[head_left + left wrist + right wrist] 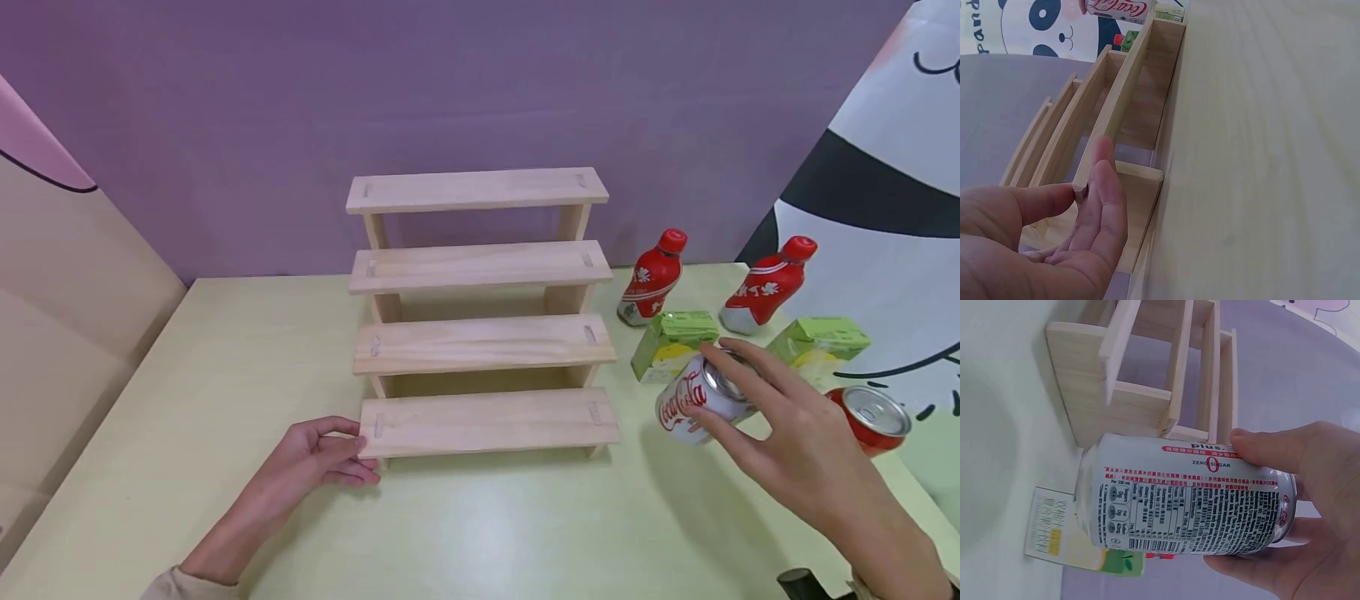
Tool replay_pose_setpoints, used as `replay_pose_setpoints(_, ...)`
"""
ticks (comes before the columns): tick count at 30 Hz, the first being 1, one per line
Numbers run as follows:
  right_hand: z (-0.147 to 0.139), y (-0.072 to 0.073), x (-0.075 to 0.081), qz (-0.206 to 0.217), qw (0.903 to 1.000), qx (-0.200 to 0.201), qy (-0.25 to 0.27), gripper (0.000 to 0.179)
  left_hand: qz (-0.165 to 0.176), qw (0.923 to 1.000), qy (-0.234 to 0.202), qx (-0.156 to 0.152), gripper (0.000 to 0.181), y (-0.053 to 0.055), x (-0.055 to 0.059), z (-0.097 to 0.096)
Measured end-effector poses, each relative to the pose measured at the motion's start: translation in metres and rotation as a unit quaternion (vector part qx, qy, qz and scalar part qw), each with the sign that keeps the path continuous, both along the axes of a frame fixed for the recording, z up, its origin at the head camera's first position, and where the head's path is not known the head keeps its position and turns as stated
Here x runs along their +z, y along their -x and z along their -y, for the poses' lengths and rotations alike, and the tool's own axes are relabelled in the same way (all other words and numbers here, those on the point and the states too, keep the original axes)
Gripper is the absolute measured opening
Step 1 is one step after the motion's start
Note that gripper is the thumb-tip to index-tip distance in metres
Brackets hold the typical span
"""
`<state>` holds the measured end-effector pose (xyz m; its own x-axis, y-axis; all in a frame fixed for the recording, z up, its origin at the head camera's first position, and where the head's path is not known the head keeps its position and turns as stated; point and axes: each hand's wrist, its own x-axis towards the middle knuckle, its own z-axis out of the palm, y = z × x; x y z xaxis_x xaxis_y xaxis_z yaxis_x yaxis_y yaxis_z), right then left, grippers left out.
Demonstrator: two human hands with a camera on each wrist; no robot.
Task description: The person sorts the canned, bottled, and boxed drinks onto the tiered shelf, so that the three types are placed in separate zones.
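Note:
A white Coca-Cola can (pixel 693 404) with red lettering is gripped near its top by my right hand (pixel 806 437), tilted and held up off the table. In the right wrist view the can (pixel 1191 500) shows its printed back, thumb on one side and fingers on the other. My left hand (pixel 318 458) pinches the left front corner of the lowest step of a four-tier wooden display stand (pixel 487 421). The left wrist view shows thumb and fingers (pixel 1107 200) on either side of that board's end. The stand's visible steps carry nothing.
Right of the stand are two red bottles (pixel 652 279), two green juice cartons (pixel 675 342) and a red can (pixel 873 417), partly behind my right hand. A purple wall (pixel 480 83) rises behind the pale table (pixel 480 533). A dark rod-like object (pixel 802 583) shows at the bottom right.

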<state>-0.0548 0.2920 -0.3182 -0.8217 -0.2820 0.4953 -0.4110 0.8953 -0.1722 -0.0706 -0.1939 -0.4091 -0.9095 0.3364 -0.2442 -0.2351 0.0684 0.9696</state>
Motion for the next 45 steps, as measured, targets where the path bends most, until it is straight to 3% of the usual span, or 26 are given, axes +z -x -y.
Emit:
replay_pose_setpoints(7, 0.004, 0.001, 0.013, -0.037, 0.9989, 0.030, -0.007, 0.072, 0.013, 0.9999, 0.004, 0.000, 0.041, 0.001, -0.002, -0.003)
replay_pose_setpoints(11, 0.012, 0.007, 0.024, -0.078, 0.9955, 0.055, -0.005, 0.083, 0.008, 0.9999, 0.009, 0.002, 0.039, 0.002, -0.001, -0.003)
replay_pose_setpoints(28, 0.037, 0.023, 0.045, -0.138, 0.9837, 0.097, 0.062, 0.081, 0.002, 0.9999, 0.009, -0.009, 0.042, 0.002, 0.003, 0.000)
replay_pose_setpoints(36, 0.047, 0.032, 0.054, -0.124, 0.9825, 0.121, 0.070, 0.075, 0.007, 0.9999, 0.010, -0.004, 0.043, 0.000, 0.002, 0.001)
replay_pose_setpoints(43, 0.053, 0.053, 0.061, -0.134, 0.9778, 0.139, 0.081, 0.073, 0.002, 0.9999, 0.010, -0.004, 0.042, 0.002, 0.002, -0.001)
replay_pose_setpoints(45, 0.055, 0.057, 0.064, -0.130, 0.9778, 0.143, 0.081, 0.062, 0.001, 0.9999, 0.009, -0.006, 0.042, 0.003, 0.001, -0.001)
